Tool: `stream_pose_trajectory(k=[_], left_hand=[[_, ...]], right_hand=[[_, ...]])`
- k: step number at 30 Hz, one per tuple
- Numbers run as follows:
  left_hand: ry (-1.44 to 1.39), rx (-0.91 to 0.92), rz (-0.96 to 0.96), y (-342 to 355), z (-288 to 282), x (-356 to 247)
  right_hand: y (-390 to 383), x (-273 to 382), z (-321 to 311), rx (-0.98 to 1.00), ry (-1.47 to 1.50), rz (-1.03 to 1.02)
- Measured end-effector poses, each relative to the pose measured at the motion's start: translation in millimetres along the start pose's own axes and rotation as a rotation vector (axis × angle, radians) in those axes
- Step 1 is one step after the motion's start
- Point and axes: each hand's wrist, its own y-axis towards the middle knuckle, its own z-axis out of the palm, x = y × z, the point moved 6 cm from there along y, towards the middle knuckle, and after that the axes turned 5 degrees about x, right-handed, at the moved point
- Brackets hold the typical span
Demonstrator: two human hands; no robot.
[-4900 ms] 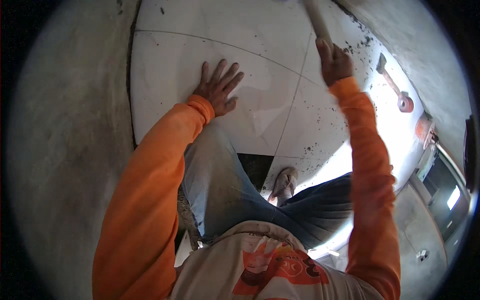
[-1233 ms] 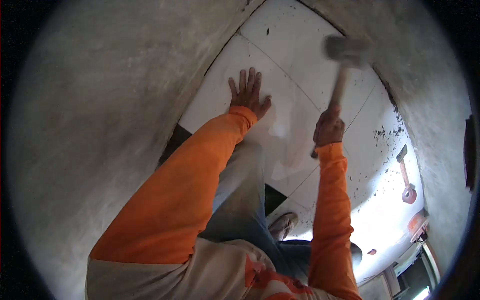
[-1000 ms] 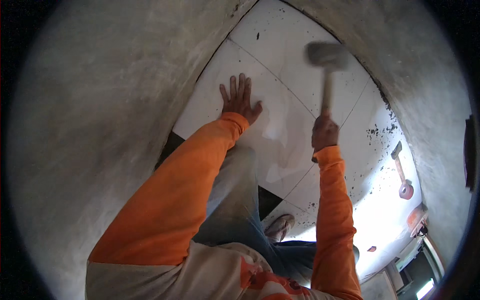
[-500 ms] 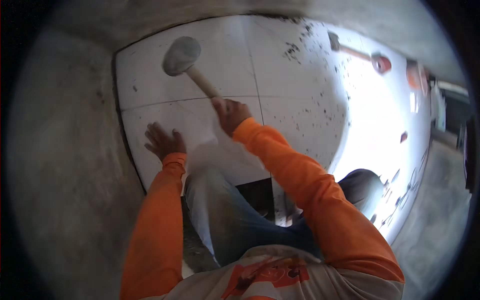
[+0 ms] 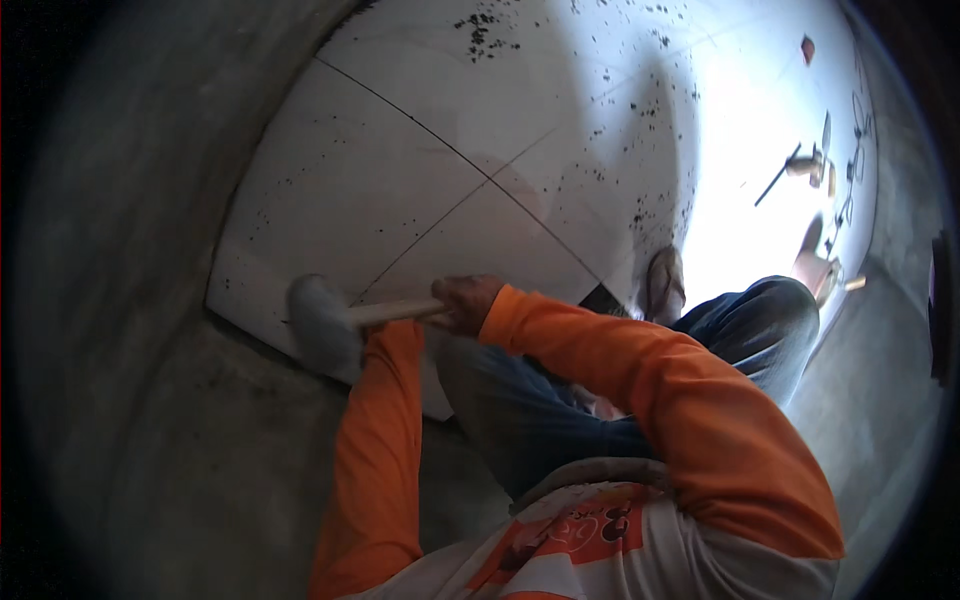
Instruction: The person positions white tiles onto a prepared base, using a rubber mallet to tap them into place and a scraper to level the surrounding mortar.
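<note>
My right hand [image 5: 468,304] is wrapped round the wooden handle of a mallet [image 5: 328,326] with a wide grey head. The handle lies nearly level, and the head points left, slightly blurred, above the corner of the white tiled floor [image 5: 340,180]. Below and behind the handle, my left forearm in its orange sleeve [image 5: 375,450] reaches up. The mallet hides my left hand, so its fingers do not show.
Dark crumbs [image 5: 487,35] are scattered over the tiles. A dark gap [image 5: 605,302] shows beside my knee. Tools [image 5: 805,168] and a thin dark cable [image 5: 855,150] lie at the right in bright light. A grey wall [image 5: 130,220] runs along the left.
The view has turned, so the tiles appear rotated. The mallet has swung from pointing up and away to pointing left. My left hand, earlier spread flat on a tile, is now hidden.
</note>
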Motion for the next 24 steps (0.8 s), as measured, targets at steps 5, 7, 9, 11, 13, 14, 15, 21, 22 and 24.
stream_pose_trajectory(k=[5,7,9,11,13,14,15,21,22,24], left_hand=[[0.841,0.928,-0.083,11.6,21.9,15.4],[0.853,0.956,-0.051,14.2,23.8,14.4],[0.880,0.985,-0.013,14.9,28.9,17.9],[0.905,1.013,0.025,15.9,36.9,17.4],[0.935,1.032,0.046,16.6,40.9,21.8],[0.953,1.036,0.052,17.1,42.6,22.8],[0.964,1.035,0.063,19.1,44.5,21.9],[0.950,0.969,0.173,23.6,60.8,32.6],[0.888,0.903,0.249,27.3,63.8,39.4],[0.803,0.739,0.478,25.4,64.3,59.7]], right_hand=[[4.8,-4.0,12.5,-0.253,0.066,0.035],[1.2,-4.1,17.4,-0.303,0.211,-0.029],[5.5,-12.7,9.5,-0.368,0.329,-0.102],[16.2,-49.1,18.3,-0.063,0.128,0.268],[24.9,-44.8,16.2,-0.067,0.174,0.360],[28.8,-43.8,16.4,-0.061,0.202,0.428],[34.7,-49.1,18.3,-0.075,0.207,0.439],[37.3,-31.7,7.2,0.023,0.548,0.441],[26.9,-8.6,-7.9,-0.021,0.585,0.435],[3.4,21.6,-15.7,-0.067,0.629,0.420]])
